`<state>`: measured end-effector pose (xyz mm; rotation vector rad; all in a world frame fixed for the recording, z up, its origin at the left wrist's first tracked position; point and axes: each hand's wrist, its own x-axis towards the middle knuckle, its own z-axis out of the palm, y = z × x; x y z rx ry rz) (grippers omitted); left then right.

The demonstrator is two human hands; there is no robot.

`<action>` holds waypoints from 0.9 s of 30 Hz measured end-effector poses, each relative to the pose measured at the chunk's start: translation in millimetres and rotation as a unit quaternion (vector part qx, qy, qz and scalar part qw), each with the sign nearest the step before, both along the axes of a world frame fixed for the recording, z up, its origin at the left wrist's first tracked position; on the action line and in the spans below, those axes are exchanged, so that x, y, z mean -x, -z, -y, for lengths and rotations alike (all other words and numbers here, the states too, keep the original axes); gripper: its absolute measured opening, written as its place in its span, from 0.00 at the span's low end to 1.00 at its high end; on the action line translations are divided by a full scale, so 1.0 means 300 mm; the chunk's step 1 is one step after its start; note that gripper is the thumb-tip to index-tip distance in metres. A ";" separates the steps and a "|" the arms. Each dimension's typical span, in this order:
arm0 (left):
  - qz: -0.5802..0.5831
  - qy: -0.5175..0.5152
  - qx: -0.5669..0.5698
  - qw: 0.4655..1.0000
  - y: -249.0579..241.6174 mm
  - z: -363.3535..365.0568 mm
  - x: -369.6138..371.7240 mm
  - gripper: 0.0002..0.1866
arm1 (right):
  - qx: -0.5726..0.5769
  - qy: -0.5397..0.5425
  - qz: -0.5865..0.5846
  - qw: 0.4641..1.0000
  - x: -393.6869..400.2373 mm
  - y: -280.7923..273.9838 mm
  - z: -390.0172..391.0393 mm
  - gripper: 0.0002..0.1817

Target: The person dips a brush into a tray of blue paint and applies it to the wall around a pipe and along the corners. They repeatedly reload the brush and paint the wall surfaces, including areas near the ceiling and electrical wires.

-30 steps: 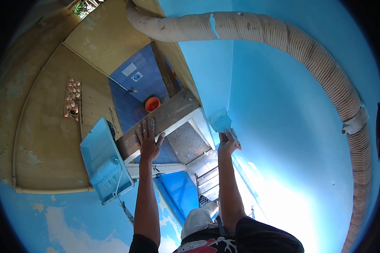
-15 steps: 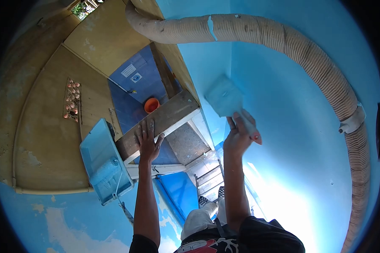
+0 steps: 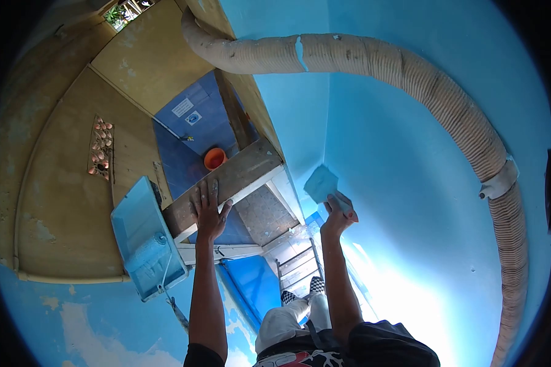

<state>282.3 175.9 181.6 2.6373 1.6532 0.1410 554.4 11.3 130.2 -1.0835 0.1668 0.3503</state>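
Observation:
My right hand [image 3: 337, 219] is closed on the handle of a wide flat brush [image 3: 321, 184] coated in light blue paint. The brush's head lies at the corner line of the blue wall [image 3: 398, 153]; whether it touches is hard to tell. With fingers spread, my left hand [image 3: 209, 211] rests flat on a worn wooden plank [image 3: 245, 168]. Left of it, a light blue paint tray [image 3: 131, 208] sits tilted at the plank's end, holding a roller [image 3: 148, 252] covered in blue paint.
A thick ribbed hose [image 3: 398, 64] arches over the blue wall and down the right side. An orange bucket [image 3: 215, 159] stands beyond the plank. Below are a ladder [image 3: 299, 266] and my checkered shoes [image 3: 317, 284]. Peeling blue wall [image 3: 92, 330] shows at lower left.
My right hand and the brush have moved down along the wall corner, toward me. My left hand stays on the plank. The whole view has shifted slightly.

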 end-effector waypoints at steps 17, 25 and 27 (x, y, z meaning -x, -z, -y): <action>0.009 -0.004 -0.001 1.000 -0.002 0.014 -0.006 0.40 | 0.184 0.055 0.662 0.724 -0.057 0.158 -0.127 0.10; 0.017 -0.007 0.006 1.000 -0.008 0.014 -0.014 0.42 | 0.300 -0.084 0.400 0.862 -0.006 0.500 0.005 0.04; 0.018 -0.006 0.011 1.000 0.000 0.023 -0.010 0.43 | 0.238 -0.021 0.459 0.855 -0.006 0.374 -0.033 0.06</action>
